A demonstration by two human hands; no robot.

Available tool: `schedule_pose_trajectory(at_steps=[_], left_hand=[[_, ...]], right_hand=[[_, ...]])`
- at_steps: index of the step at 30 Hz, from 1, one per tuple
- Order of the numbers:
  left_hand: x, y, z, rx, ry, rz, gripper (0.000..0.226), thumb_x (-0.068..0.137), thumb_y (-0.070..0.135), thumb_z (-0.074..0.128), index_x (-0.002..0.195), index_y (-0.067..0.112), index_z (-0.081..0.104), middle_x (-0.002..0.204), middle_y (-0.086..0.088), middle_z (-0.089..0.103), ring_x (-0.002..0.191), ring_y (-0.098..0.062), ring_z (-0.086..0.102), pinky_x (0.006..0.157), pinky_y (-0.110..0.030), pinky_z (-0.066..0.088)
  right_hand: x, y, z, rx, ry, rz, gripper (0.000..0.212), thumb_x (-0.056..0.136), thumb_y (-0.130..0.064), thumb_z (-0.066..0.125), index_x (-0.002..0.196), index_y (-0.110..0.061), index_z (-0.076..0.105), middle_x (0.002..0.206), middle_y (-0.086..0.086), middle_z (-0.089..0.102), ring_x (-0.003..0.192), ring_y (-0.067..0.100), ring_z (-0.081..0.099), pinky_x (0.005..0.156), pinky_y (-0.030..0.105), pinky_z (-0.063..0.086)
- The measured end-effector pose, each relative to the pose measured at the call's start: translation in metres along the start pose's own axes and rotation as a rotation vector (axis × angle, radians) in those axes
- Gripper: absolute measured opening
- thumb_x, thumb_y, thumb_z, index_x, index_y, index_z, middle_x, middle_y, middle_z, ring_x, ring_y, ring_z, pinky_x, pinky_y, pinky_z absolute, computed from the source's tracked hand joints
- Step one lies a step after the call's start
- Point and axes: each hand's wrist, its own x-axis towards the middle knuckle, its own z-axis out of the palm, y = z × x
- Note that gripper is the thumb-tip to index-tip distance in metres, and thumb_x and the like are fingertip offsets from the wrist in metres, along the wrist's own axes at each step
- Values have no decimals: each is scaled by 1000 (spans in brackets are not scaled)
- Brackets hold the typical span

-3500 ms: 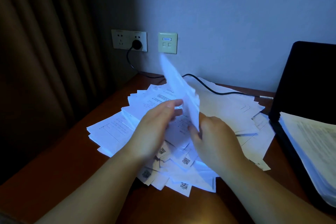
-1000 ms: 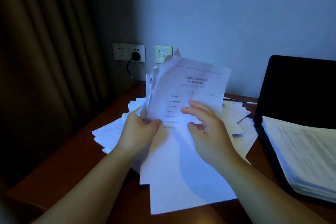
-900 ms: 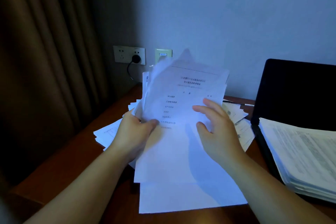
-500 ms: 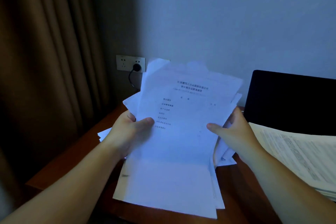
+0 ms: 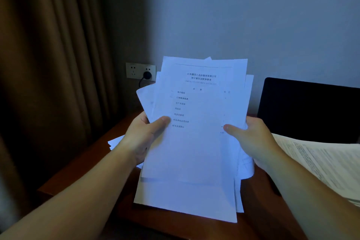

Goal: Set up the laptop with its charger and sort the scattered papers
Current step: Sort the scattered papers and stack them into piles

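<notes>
A dim room, seen from a head-worn camera looking down at two bare forearms. At nine o'clock hangs a brown curtain (image 5: 48,64). Just right of it, around ten o'clock on the wall, a socket plate (image 5: 140,71) has a dark plug (image 5: 147,75) in it, its cable running down behind the papers.

At centre, both hands hold up a loose sheaf of papers (image 5: 194,142), tilted toward the viewer, with a printed contents page on top. The left hand (image 5: 144,138) grips the sheaf's left edge, its grip clamped, thumb pressed on the front sheet. The right hand (image 5: 253,140) grips the right edge the same way. The sheets are uneven, with corners fanning out at top and bottom. A few more sheets (image 5: 116,142) lie on the wooden tabletop (image 5: 81,165) behind the left wrist.

At three o'clock stands the dark open laptop (image 5: 307,111), with another paper stack (image 5: 321,163) resting on it.

The sorting step appears to be in hand, with the charger seemingly already plugged in. The next move likely calls for tapping the sheaf's edges square on the tabletop, then setting it down neatly.
</notes>
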Motion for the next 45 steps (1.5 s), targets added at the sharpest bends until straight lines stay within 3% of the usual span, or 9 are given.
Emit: schedule_pose_trajectory(at_steps=[4, 9, 18, 21, 24, 28, 33, 39, 45], left_hand=[[-11, -5, 6, 25, -89, -76, 26, 102, 3, 53, 124, 10, 65, 116, -14, 76, 103, -37, 74, 89, -49, 58], [-23, -16, 11, 159, -120, -92, 38, 97, -11, 47, 122, 11, 65, 111, -14, 77, 97, -39, 75, 88, -53, 60], [-28, -19, 19, 214, -25, 26, 38, 92, 15, 76, 124, 30, 63, 117, 4, 76, 102, -26, 75, 89, -55, 61], [-29, -17, 20, 125, -53, 1, 35, 99, 16, 67, 131, 27, 60, 119, -3, 76, 103, -32, 75, 91, -59, 59], [-29, -18, 18, 25, -96, -89, 35, 106, 8, 50, 130, 31, 59, 119, -6, 76, 103, -35, 75, 93, -62, 56], [-31, -23, 14, 71, -119, -118, 47, 104, -6, 42, 131, 28, 60, 119, -9, 75, 103, -39, 74, 93, -63, 56], [-32, -31, 14, 50, -6, -94, 42, 104, -7, 46, 127, 24, 62, 110, -13, 77, 96, -39, 75, 85, -59, 60], [-28, -34, 9, -29, 94, -92, 40, 97, -6, 60, 127, 20, 63, 112, -9, 78, 98, -35, 76, 85, -56, 60], [-26, -37, 11, 30, 97, -105, 45, 94, -4, 68, 127, 26, 63, 116, -6, 76, 96, -32, 77, 83, -58, 62]], right_hand=[[-3, -3, -3, 203, 26, 63, 13, 96, -13, 68, 106, -18, 76, 100, -4, 79, 94, 21, 75, 88, 44, 59], [-10, 2, -2, 269, 78, 62, 20, 97, -10, 66, 113, -19, 73, 104, -6, 78, 94, 16, 75, 84, 38, 59], [-18, 14, -7, 400, 182, 95, 32, 90, -3, 73, 119, -16, 70, 108, -2, 77, 99, 22, 74, 87, 43, 58], [-20, 15, -14, 496, 148, 160, 27, 93, 0, 67, 116, -14, 71, 107, -2, 78, 97, 22, 75, 81, 38, 56], [-20, 26, -19, 564, 137, 230, 29, 97, 0, 61, 122, -12, 69, 115, 2, 76, 105, 26, 71, 89, 43, 54], [-22, 46, -22, 563, 186, 266, 34, 101, 1, 54, 129, -14, 65, 124, 4, 72, 113, 30, 67, 100, 49, 50], [-29, 57, -24, 527, 283, 299, 30, 101, 1, 55, 119, -18, 69, 116, 1, 74, 106, 27, 69, 86, 41, 53], [-31, 60, -30, 475, 363, 322, 27, 100, -1, 58, 119, -16, 69, 116, 2, 74, 106, 29, 69, 95, 48, 52], [-33, 68, -24, 404, 274, 292, 31, 98, 0, 59, 119, -19, 70, 117, 1, 74, 108, 28, 69, 100, 49, 51]])
